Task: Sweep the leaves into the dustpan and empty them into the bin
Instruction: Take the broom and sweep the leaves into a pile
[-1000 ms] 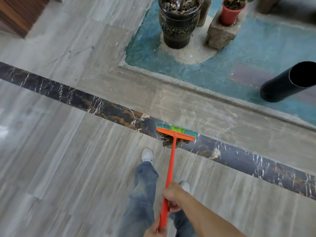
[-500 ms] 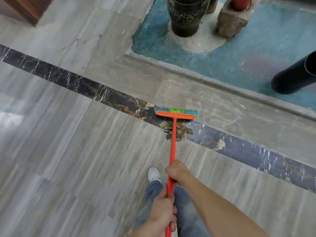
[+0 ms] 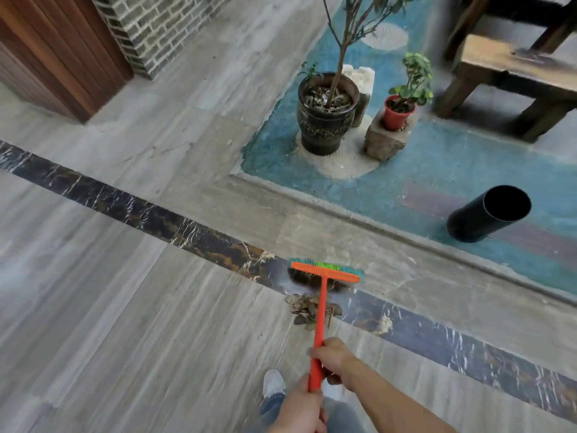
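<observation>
Broom point(image 3: 321, 295) handle gripped by right hand point(image 3: 332, 357) above left hand point(image 3: 301, 410), fingers curled round it. Leaves point(image 3: 304, 307) piled on floor point(image 3: 156, 323) behind head, beyond fingers. Raised step edge point(image 3: 390, 226) ahead; open floor left.

A large dark patterned pot point(image 3: 324, 120) stands on the blue-green paved patch point(image 3: 437, 170), holding a thin-stemmed tree and dry debris. Just right of it, a small red pot point(image 3: 397, 115) with a leafy plant sits on a rough stone block point(image 3: 384, 142). A pale stone point(image 3: 362, 79) stands behind the large pot. A wooden bench point(image 3: 515, 76) is at the upper right. A wooden door point(image 3: 53, 51) and a grey brick wall point(image 3: 162, 23) fill the upper left. 1 dark marble strip point(image 3: 125, 204) crosses the grey floor diagonally.
</observation>
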A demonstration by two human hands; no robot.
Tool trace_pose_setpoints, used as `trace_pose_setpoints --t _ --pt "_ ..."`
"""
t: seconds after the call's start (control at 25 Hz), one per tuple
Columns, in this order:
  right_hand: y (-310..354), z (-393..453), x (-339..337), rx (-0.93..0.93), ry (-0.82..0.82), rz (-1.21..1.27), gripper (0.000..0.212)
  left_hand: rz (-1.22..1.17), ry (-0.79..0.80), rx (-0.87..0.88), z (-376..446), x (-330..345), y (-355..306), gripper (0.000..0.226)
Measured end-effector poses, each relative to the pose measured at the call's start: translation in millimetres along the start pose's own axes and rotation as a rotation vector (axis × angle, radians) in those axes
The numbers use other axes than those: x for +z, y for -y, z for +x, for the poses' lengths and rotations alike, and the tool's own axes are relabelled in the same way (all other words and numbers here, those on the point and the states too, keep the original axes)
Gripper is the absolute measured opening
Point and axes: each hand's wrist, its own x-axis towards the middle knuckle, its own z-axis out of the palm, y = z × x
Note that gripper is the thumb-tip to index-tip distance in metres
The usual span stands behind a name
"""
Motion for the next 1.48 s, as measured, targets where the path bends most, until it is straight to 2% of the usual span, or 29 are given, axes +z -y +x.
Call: trace_pose_setpoints --t 0.08,0.2,0.28,0.32,0.36,0.4,0.44,0.52,0.64,0.72,0.76,0.84,0.92,0.96,1.08,1.24,1.4,1.48 --pt "37 -10 -13 -0.056 -0.041 0.078 0.011 -0.015 0.053 0.045 2 -16 -33 0.042" --pt "93 -11 -36 -0.243 -0.075 0.213 0.015 -0.147 0.111 0.088 -4 -43 -124 0.039" --pt "129 -8 -55 -0.367 -0.096 0.297 0.016 -0.116 0.150 0.144 -2 -56 -175 0.034" --pt "149 -10 -66 -0.390 -0.107 0.423 0.012 -0.067 0.162 0.195 0 -60 -200 0.039" --pt "167 -14 -78 -0.401 -0.161 0.503 0.010 -0.023 0.156 0.248 1 -62 -225 0.042" --pt "182 -19 -89 -0.423 -0.204 0.559 0.019 -0.014 0.138 0.304 2 -64 -247 0.041" --pt "198 -24 -101 -0.452 -0.192 0.618 0.026 -0.030 0.109 0.347 6 -66 -270 0.039" --pt "227 -36 -125 -0.498 -0.126 0.653 0.026 -0.062 0.068 0.431 9 -69 -315 0.035" --pt "263 -47 -155 -0.651 -0.142 0.450 0.021 0.119 -0.025 0.578 25 -78 -366 0.036" --pt "287 -39 -170 -0.719 -0.145 0.459 0.023 0.253 -0.099 0.658 38 -85 -396 0.037" --pt "299 -35 -175 -0.772 -0.177 0.450 0.023 0.300 -0.126 0.705 47 -89 -408 0.033" --pt "326 -21 -184 -0.869 -0.364 0.310 0.025 0.415 -0.186 0.787 68 -99 -428 0.020" --pt "354 -6 -198 -0.817 -0.466 0.035 0.019 0.601 -0.282 0.843 92 -115 -451 0.014" --pt "369 0 -204 -0.772 -0.468 -0.056 0.015 0.699 -0.337 0.870 103 -124 -467 0.014" --pt "429 27 -230 -0.648 -0.608 -0.264 0.009 0.864 -0.453 0.943 140 -153 -523 0.013" --pt "527 90 -258 -0.622 -0.689 -0.259 0.016 0.978 -0.456 0.931 218 -199 -611 0.020" --pt "605 160 -290 -0.507 -0.621 -0.192 0.016 1.003 -0.396 0.857 300 -227 -687 0.023" --pt "635 194 -312 -0.444 -0.611 -0.164 0.022 1.052 -0.378 0.852 345 -234 -722 0.025"
